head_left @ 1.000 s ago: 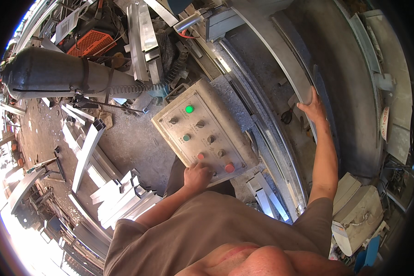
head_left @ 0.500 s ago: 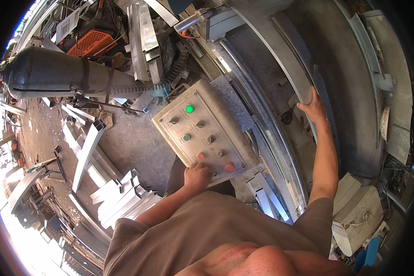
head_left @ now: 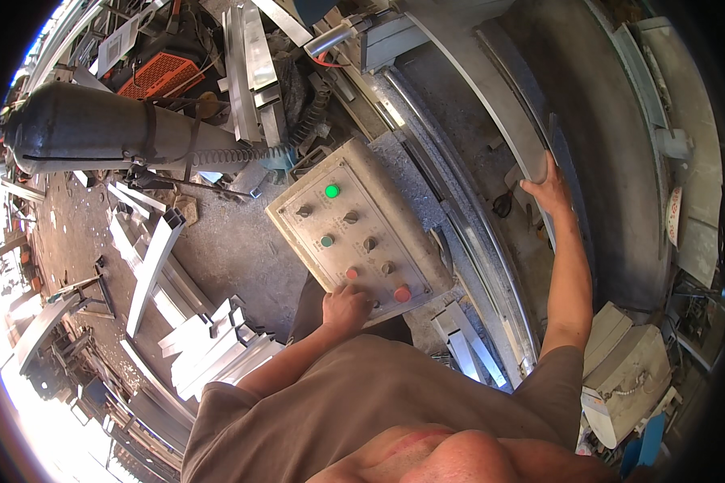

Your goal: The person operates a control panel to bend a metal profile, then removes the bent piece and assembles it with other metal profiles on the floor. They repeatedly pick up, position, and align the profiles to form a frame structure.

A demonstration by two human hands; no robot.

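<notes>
A tilted control box point(head_left: 383, 197) with a pale metal panel stands in front of me. On its face are a lit green button point(head_left: 332, 191), a darker green button point(head_left: 327, 241), a small red button point(head_left: 352, 273), a larger red button point(head_left: 402, 294) and several black selector knobs point(head_left: 350, 217). My left hand point(head_left: 348, 308) rests at the panel's near edge, fingers curled just below the small red button; what they hold is hidden. At the right, my right hand point(head_left: 549, 191) grips the near end of a long grey metal profile point(head_left: 499, 109), thumb on its left side.
Bright metal rails point(head_left: 467, 213) run along the machine beside the box. A large grey cylinder point(head_left: 89, 129) with a coiled hose point(head_left: 229, 154) lies at the left. Cut aluminium profiles point(head_left: 229, 346) are stacked near my left elbow. Black-handled scissors point(head_left: 502, 204) lie left of my right hand.
</notes>
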